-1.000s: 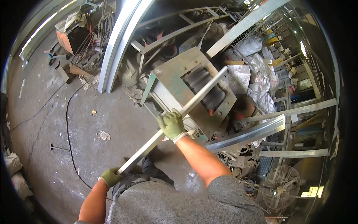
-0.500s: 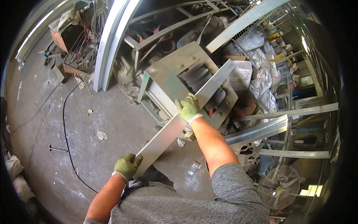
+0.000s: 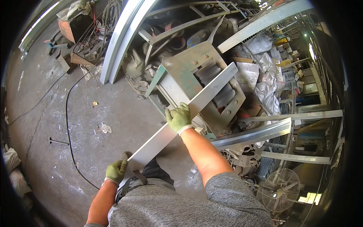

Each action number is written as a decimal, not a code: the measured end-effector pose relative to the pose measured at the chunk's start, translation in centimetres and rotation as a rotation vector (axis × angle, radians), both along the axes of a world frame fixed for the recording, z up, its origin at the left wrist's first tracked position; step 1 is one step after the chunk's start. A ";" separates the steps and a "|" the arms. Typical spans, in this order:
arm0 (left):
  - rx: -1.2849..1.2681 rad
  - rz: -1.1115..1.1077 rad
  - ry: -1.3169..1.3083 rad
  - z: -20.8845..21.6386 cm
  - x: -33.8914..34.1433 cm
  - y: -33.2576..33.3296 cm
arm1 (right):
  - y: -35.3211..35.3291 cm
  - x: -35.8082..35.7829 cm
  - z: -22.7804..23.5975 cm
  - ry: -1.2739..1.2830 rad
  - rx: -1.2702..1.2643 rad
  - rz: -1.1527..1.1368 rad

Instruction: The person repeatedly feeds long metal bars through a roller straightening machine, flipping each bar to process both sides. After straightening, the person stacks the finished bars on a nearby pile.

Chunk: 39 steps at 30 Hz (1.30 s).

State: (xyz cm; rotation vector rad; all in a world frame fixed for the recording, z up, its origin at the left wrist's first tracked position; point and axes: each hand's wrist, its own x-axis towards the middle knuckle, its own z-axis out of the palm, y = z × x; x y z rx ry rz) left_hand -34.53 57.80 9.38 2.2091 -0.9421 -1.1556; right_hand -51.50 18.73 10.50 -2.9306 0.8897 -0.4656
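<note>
A long, flat, pale metal bar (image 3: 151,145) runs slantwise from my waist up to the machine. My left hand (image 3: 116,171), in a green work glove, grips its near end beside my hip. Further up, my right hand (image 3: 179,118), gloved alike, is closed around the bar with the fingers over its upper edge. The bar's far end lies across the opening of a worn, greenish-grey machine (image 3: 181,72) with bolted plates. Dark, ridged rollers (image 3: 208,73) show in that opening, partly covered by the bar.
Tall metal profiles (image 3: 124,41) stand behind the machine on the left. Another shiny profile (image 3: 253,135) juts in at the right, above a round fan (image 3: 280,191). A black cable (image 3: 68,125) crosses the floor at left. Crumpled silver sheeting (image 3: 267,90) lies beyond the machine.
Both hands and the bar have shifted left and nearer to my body in the view. The bar's far end still overlaps the machine's opening. My view has turned slightly.
</note>
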 end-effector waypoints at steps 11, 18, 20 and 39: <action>0.009 0.025 0.061 -1.1 1.6 6.0 | 5.9 0.3 -1.0 0.086 0.026 -0.035; -0.062 0.072 0.040 -2.5 3.0 10.7 | 10.4 2.0 -2.0 0.088 -0.024 -0.016; -0.016 0.050 0.004 -3.0 3.4 12.2 | 12.1 2.3 -2.4 0.083 0.031 -0.035; 0.107 0.124 -0.081 -4.4 8.4 24.2 | 22.8 6.3 -2.1 0.013 0.342 0.017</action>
